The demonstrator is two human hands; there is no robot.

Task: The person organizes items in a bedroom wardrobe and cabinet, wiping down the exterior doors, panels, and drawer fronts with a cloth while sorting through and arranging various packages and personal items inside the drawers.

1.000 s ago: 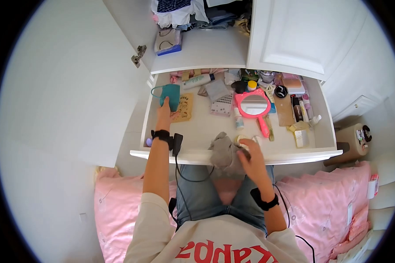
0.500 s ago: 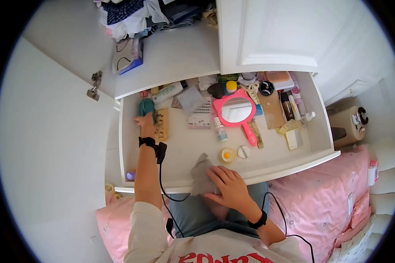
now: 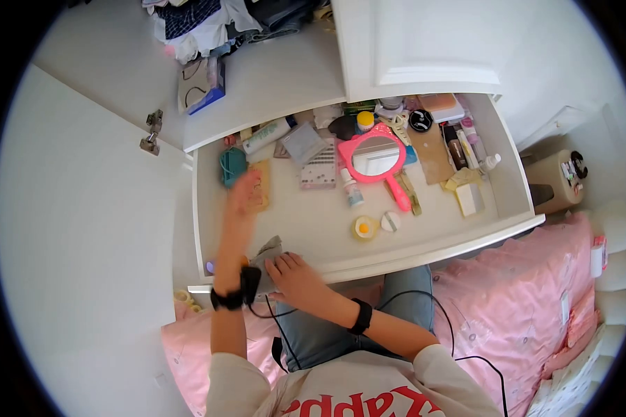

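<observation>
My left hand (image 3: 243, 192) is smeared by motion over the left part of the open drawer (image 3: 306, 236), just below a teal pouch (image 3: 233, 167) and over a yellow printed packet (image 3: 261, 182). How its fingers stand is unclear. My right hand (image 3: 290, 276) is closed on a grey cloth (image 3: 266, 258) at the drawer's front left edge. A pink hand mirror (image 3: 395, 189) lies face up in the drawer. Nearer the front are a round yellow and white item (image 3: 364, 228) and a white puff (image 3: 390, 222).
Bottles, tubes and boxes crowd the drawer's back and right side, among them a white tube (image 3: 266, 136). An open cabinet door (image 3: 104, 208) stands at the left. Pink bedding (image 3: 508, 285) lies at the right. A black cable crosses my lap.
The teal pouch, carried left, now lies in the drawer's back left corner, let go by my left hand, which has drawn back. My right hand has moved left with the grey cloth.
</observation>
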